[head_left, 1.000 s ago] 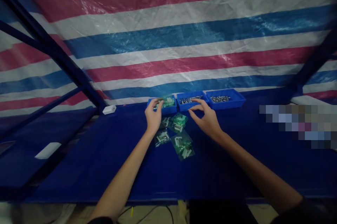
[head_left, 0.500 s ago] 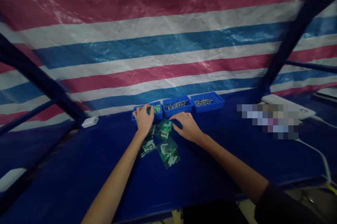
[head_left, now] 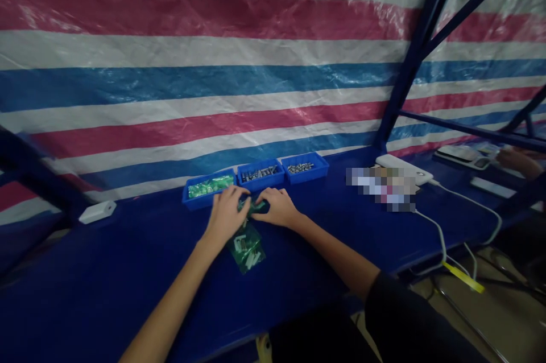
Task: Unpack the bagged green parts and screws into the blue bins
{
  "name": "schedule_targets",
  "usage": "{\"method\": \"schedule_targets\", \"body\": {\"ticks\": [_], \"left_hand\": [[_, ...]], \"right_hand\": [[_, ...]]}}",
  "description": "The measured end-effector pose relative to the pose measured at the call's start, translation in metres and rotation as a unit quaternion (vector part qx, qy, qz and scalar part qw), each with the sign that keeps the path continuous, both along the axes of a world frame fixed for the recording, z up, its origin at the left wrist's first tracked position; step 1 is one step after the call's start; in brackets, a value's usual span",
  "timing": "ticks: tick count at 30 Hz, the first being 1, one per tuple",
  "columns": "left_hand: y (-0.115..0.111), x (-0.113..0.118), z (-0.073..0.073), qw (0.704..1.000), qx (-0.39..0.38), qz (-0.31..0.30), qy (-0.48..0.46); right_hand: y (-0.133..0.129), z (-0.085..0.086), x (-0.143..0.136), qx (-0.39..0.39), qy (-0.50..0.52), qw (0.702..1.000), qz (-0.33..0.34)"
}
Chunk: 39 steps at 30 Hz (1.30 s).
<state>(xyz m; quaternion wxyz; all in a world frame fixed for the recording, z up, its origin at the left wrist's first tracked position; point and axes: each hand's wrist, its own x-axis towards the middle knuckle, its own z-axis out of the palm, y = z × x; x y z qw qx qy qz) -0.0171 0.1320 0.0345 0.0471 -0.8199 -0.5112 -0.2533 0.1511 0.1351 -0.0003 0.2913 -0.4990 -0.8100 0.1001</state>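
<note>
Three blue trays stand in a row at the back of the blue table (head_left: 128, 277): the left tray (head_left: 208, 188) holds green packets, the middle tray (head_left: 260, 174) and right tray (head_left: 305, 167) hold small metal parts. Just in front of them my left hand (head_left: 226, 214) and my right hand (head_left: 276, 207) rest fingers-down on a small pile of clear green packets (head_left: 246, 244), meeting over one packet between them. Whether either hand grips a packet is hidden by the fingers.
A small white box (head_left: 97, 211) lies at the left near the striped tarp wall. To the right sit a white device (head_left: 403, 167) with a trailing white cable (head_left: 443, 238), blue frame posts, and another person's hand (head_left: 518, 161) at the neighbouring bench.
My left hand has come back from the left tray and my right hand from the middle tray; both now press on the packets. The view has swung to the right.
</note>
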Motion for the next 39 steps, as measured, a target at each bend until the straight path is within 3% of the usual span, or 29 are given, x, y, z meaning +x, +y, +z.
{"method": "schedule_targets", "body": {"ticks": [2, 5, 10, 13, 16, 19, 22, 25, 28, 30, 35, 37, 39], "left_hand": [[-0.011, 0.008, -0.014, 0.997, -0.064, -0.029, 0.018], [-0.02, 0.013, -0.029, 0.997, -0.07, -0.012, -0.006], [-0.023, 0.008, -0.024, 0.981, -0.068, 0.028, -0.182], [-0.022, 0.005, -0.017, 0.938, -0.099, 0.067, -0.326], [-0.023, 0.004, -0.013, 0.866, -0.232, 0.042, -0.441], [-0.024, 0.004, -0.012, 0.814, -0.29, -0.003, -0.504], [-0.026, 0.004, -0.011, 0.794, -0.265, 0.017, -0.547], [-0.025, 0.005, -0.012, 0.804, -0.216, 0.036, -0.552], [-0.023, 0.004, -0.014, 0.823, -0.194, -0.015, -0.534], [-0.021, 0.002, -0.015, 0.844, -0.18, -0.036, -0.504], [-0.024, -0.003, -0.011, 0.952, -0.05, -0.063, -0.295], [-0.026, -0.003, -0.01, 0.965, -0.009, -0.065, -0.255], [-0.025, -0.004, -0.009, 0.958, -0.001, -0.041, -0.284]], "right_hand": [[0.001, -0.002, 0.003, -0.006, -0.003, 1.0, 0.015], [0.001, -0.003, 0.004, 0.007, -0.011, 0.999, 0.044], [-0.003, 0.004, 0.003, 0.021, 0.048, 0.999, -0.009], [-0.008, 0.01, 0.0, 0.075, 0.138, 0.987, -0.034], [-0.012, 0.016, -0.002, 0.101, 0.201, 0.974, 0.033], [-0.013, 0.02, -0.002, 0.062, 0.23, 0.963, 0.125], [-0.008, 0.02, -0.001, 0.004, 0.259, 0.951, 0.17], [-0.002, 0.014, -0.001, -0.055, 0.327, 0.935, 0.122], [0.004, 0.006, -0.002, -0.119, 0.382, 0.912, 0.086], [0.005, 0.004, -0.001, -0.127, 0.362, 0.918, 0.102], [-0.002, 0.013, 0.005, 0.057, 0.209, 0.969, 0.121], [-0.006, 0.016, 0.004, 0.088, 0.189, 0.971, 0.116], [-0.01, 0.016, 0.0, 0.058, 0.226, 0.967, 0.104]]}}
